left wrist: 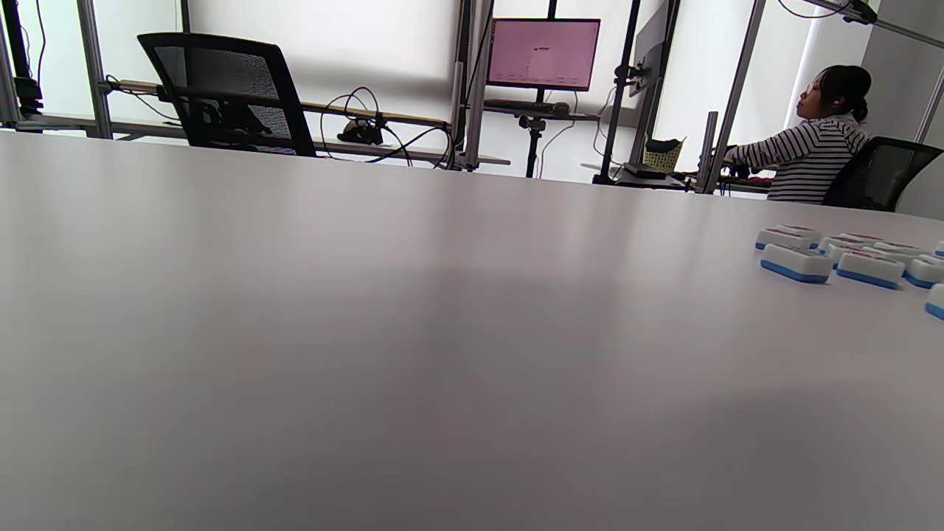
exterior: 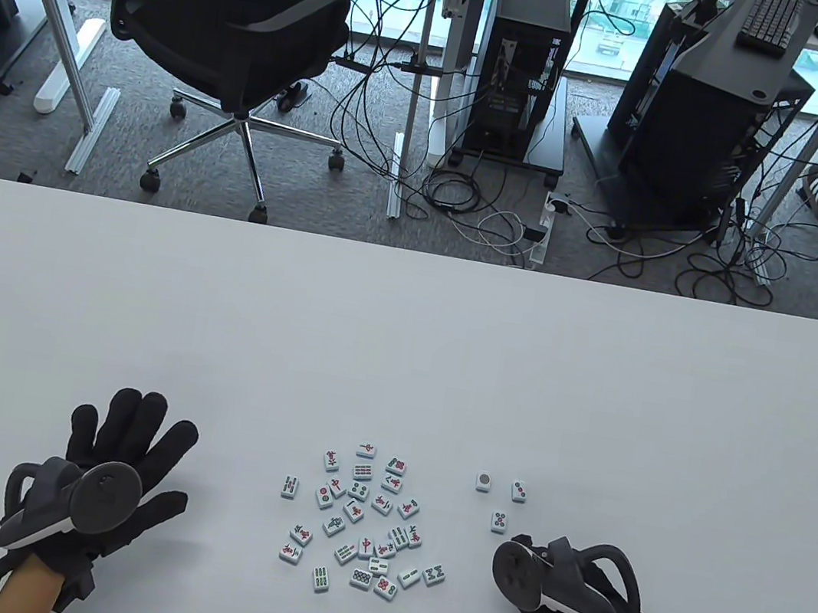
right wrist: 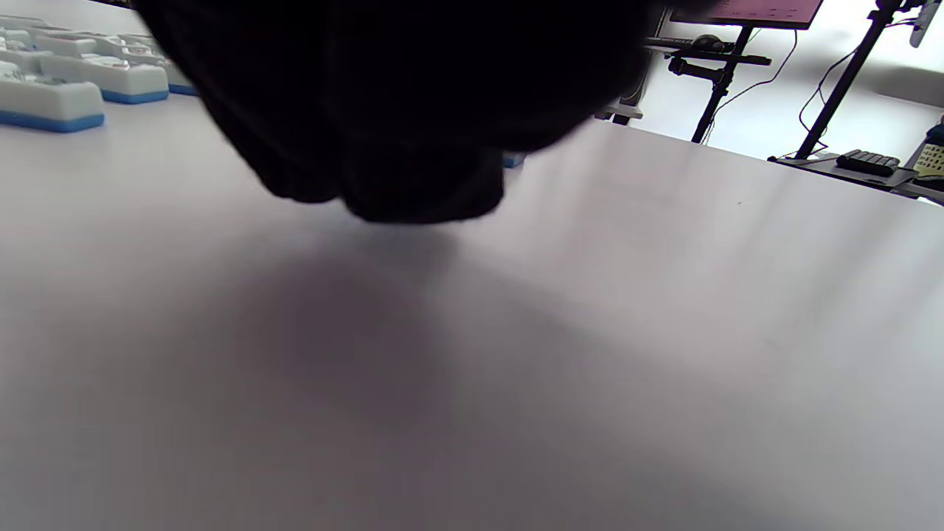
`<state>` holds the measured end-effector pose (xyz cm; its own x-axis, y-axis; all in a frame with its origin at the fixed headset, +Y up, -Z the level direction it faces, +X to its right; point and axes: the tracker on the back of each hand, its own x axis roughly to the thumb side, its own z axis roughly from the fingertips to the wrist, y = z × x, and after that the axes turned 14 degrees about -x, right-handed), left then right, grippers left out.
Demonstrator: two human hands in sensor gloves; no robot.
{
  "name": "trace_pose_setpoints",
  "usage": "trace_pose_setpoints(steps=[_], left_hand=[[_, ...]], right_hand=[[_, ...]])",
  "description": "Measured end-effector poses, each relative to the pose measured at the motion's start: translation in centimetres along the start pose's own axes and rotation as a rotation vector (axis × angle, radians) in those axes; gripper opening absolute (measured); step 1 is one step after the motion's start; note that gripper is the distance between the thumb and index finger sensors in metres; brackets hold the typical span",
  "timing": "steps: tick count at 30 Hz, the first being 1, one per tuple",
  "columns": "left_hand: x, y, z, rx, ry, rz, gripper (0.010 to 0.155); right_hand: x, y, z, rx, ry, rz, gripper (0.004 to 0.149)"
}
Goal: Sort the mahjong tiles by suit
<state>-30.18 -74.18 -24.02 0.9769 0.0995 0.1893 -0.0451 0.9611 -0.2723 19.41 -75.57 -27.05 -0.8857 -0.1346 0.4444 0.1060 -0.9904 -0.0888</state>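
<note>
A loose pile of mahjong tiles (exterior: 367, 521), white-faced with blue backs, lies face up near the table's front middle; its edge shows in the left wrist view (left wrist: 796, 263) and the right wrist view (right wrist: 48, 103). Three dot-suit tiles (exterior: 499, 522) lie apart to the pile's right. My left hand (exterior: 130, 449) lies flat on the table left of the pile, fingers spread and touching no tile. Just below the dot tiles is my right hand (exterior: 552, 577). Its fingers (right wrist: 383, 110) are curled under, close above the table, with nothing seen in them.
The white table (exterior: 402, 352) stretches far beyond the tiles. Past its far edge stand an office chair (exterior: 219, 36), computer towers and floor cables. A seated person (left wrist: 818, 147) is at a desk in the background.
</note>
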Motion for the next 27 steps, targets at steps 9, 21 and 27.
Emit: trace_pose_setpoints(steps=[9, 21, 27], left_hand=[[-0.1, 0.0, 0.0, -0.001, 0.006, -0.001, 0.079], [0.0, 0.0, 0.0, 0.013, 0.02, -0.018, 0.08], [0.0, 0.1, 0.0, 0.027, 0.015, -0.014, 0.08]], right_hand=[[0.2, 0.5, 0.0, 0.072, 0.017, -0.022, 0.063], [8.9, -3.4, -0.9, -0.179, -0.099, -0.013, 0.045], [12.2, -2.6, -2.7, -0.106, -0.054, 0.052, 0.045]])
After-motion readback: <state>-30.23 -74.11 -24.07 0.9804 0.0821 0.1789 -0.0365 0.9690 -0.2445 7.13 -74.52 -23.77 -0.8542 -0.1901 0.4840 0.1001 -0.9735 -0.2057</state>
